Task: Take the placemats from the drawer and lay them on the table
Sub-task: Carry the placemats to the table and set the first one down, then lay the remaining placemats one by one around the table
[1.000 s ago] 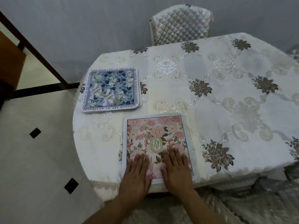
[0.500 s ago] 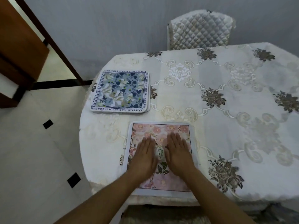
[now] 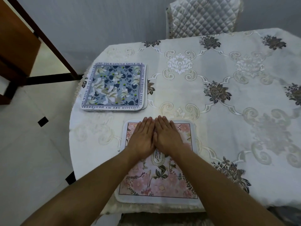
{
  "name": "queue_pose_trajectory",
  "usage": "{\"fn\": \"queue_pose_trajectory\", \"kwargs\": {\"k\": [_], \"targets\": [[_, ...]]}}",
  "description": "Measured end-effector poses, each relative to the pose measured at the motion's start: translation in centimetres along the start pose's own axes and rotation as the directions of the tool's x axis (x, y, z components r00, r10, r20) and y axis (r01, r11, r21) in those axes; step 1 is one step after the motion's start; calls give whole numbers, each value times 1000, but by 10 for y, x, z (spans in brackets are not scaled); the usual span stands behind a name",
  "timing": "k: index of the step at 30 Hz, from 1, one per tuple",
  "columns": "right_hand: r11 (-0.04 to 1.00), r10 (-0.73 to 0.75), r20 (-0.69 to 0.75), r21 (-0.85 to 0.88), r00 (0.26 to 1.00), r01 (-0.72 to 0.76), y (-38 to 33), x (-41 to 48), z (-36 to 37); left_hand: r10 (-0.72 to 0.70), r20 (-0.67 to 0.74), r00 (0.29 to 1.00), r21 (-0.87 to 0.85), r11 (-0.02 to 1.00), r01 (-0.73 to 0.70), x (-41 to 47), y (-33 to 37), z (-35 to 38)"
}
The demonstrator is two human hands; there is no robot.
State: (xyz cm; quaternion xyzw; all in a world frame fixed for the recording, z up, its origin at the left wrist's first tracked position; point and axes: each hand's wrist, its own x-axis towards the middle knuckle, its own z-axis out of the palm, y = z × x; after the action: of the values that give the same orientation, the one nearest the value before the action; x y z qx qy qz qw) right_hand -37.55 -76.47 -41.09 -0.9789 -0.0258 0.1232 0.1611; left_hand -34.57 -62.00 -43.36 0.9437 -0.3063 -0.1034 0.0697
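A pink floral placemat (image 3: 159,181) lies flat at the near edge of the table (image 3: 228,111). My left hand (image 3: 143,137) and my right hand (image 3: 167,136) rest palm down side by side on its far half, thumbs touching, fingertips at its far edge. They hold nothing. A blue floral placemat (image 3: 114,87) with a lettered border lies near the table's left edge, beyond the pink one; it looks like a small stack of mats.
The table wears a white embroidered cloth with dark flower patches. A quilted chair back (image 3: 202,17) stands at the far side. Wooden furniture (image 3: 17,46) and a tiled floor (image 3: 32,144) are on the left. A grey wall runs behind.
Both hands have slid forward over the pink placemat, from its near edge to its far half, and closed together. The view has moved closer to the table.
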Motion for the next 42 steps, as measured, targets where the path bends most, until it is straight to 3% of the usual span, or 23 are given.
{"fn": "queue_pose_trajectory", "kwargs": {"k": [5,12,17,21,26,35,38,42], "targets": [[997,-59,-26,-59,998,57,34,-12,-2,26,-56,998,-6,1000,-27,-11,-20,-4],[997,71,-81,-38,994,-74,101,-61,-7,-25,-46,999,-37,999,24,-51,-49,-5],[986,167,-76,-13,983,-169,84,-76,0,-100,-22,995,-66,993,99,-83,-30,-1],[986,167,-94,36,981,-165,64,-150,32,-86,-2,996,-92,992,86,-156,-10,11],[976,205,-27,80,978,-203,38,-220,50,-171,85,982,-60,982,177,-209,18,12],[948,316,167,-101,934,-303,9,-211,0,-118,244,963,55,993,108,-204,20,-31],[932,360,74,21,930,-362,-22,-209,-18,-62,142,988,-31,997,67,-210,12,-68],[940,328,-52,116,943,-320,-87,-207,-23,-56,-50,997,-176,983,46,-246,-27,-113]]}}
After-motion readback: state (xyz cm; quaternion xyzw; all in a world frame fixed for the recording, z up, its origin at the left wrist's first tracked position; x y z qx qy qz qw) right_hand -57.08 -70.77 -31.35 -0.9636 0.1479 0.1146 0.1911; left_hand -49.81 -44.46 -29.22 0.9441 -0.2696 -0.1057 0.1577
